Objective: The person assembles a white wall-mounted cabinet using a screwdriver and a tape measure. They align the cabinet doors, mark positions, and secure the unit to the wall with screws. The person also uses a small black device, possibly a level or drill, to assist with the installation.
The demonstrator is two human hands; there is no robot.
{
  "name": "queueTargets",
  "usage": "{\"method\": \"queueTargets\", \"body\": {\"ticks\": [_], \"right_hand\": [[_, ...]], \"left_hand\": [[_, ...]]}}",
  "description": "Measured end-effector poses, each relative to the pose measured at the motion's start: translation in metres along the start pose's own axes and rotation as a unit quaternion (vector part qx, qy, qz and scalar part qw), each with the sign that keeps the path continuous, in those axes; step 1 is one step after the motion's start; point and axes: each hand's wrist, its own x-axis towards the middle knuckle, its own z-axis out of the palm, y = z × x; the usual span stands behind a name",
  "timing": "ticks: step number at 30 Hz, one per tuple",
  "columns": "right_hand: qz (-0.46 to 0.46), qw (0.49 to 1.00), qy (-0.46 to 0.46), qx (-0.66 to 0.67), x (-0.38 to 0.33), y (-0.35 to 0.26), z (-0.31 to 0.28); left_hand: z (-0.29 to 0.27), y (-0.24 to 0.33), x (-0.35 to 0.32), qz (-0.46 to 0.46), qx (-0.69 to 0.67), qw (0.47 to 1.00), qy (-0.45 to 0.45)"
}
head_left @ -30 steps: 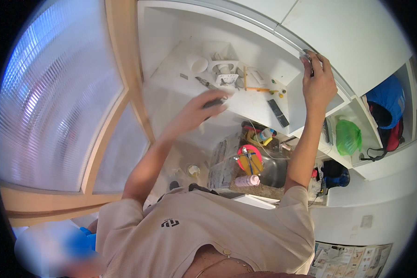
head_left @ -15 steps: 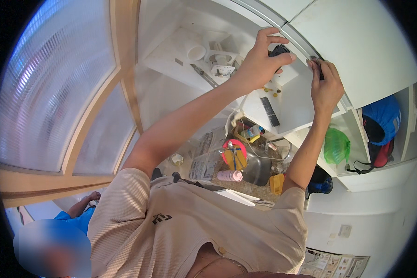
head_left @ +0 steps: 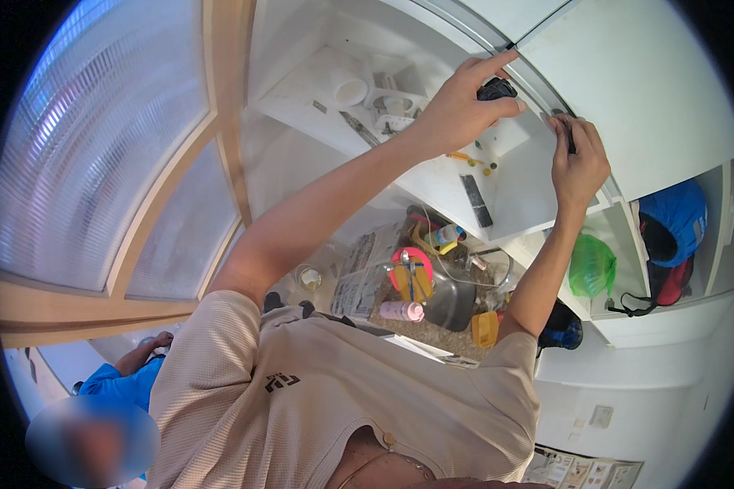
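Both my arms reach up to the metal-edged rim (head_left: pixel 538 88) of a white cabinet. My left hand (head_left: pixel 467 99) is closed round a small black object (head_left: pixel 496 90) whose kind I cannot make out. Its index finger stretches to a dark spot on the metal strip. Further right, my right hand (head_left: pixel 581 163) pinches a small dark piece (head_left: pixel 570 140) against the same rim; the fingers hide most of it. Below the hands, a flat black strip (head_left: pixel 475 200) lies on the white shelf (head_left: pixel 436 191), near small yellow and green bits (head_left: pixel 488 169).
A white cup (head_left: pixel 350 88) and a white holder (head_left: pixel 393 106) stand deeper in the cabinet. Underneath are a sink (head_left: pixel 453 306), a pink bottle (head_left: pixel 401 311) and a pink-red round dish (head_left: pixel 398 269). Green (head_left: pixel 593 265) and blue (head_left: pixel 675 220) bags sit right. A person in blue (head_left: pixel 122 383) is lower left.
My left index finger has straightened up to the metal strip. My right hand sits slightly lower and further right, still pinching the dark piece. The view has shifted a little.
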Motion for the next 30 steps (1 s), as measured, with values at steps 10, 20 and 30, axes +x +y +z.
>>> {"method": "queueTargets", "body": {"ticks": [10,20,30], "right_hand": [[-0.006,1.000,-0.012,0.020,0.002,-0.008,-0.010],[0.035,0.997,-0.025,0.058,-0.011,-0.017,-0.041],[-0.008,0.999,0.017,0.036,-0.018,-0.004,-0.031]], "left_hand": [[0.013,0.006,-0.005,-0.013,-0.140,0.990,0.028],[-0.042,0.015,0.005,-0.098,-0.328,0.916,-0.208],[-0.056,0.048,0.015,-0.096,-0.044,0.982,-0.156]]}}
